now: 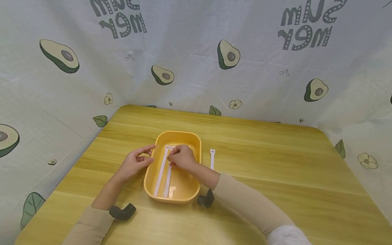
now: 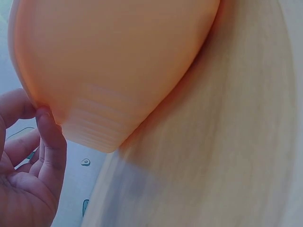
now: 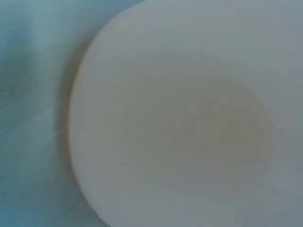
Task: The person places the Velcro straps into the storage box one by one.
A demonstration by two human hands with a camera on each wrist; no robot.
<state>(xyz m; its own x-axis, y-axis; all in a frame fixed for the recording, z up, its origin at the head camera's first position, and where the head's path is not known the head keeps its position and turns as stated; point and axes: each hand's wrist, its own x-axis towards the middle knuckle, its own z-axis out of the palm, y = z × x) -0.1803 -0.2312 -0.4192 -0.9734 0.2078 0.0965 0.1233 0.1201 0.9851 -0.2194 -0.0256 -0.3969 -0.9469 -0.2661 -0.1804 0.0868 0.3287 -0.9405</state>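
Your yellow tray [image 1: 159,199] sits on the wooden table [image 1: 275,177] in front of you, and two white straps [image 1: 161,173] lie lengthwise inside it, side by side. Your right hand [image 1: 182,157] reaches into the tray with its fingers curled over the far end of the second strap [image 1: 168,178], apparently pinching it; the right wrist view is too blurred to confirm the grip. Your left hand [image 1: 134,163] rests at the tray's left rim, fingers relaxed and holding nothing, with a fingertip [image 2: 45,116] touching the tray's outer wall [image 2: 118,71]. A third strap [image 1: 212,158] lies on the table just beside the tray's right side, apart from both hands. Beyond the table hangs an avocado-print cloth [image 1: 196,51].
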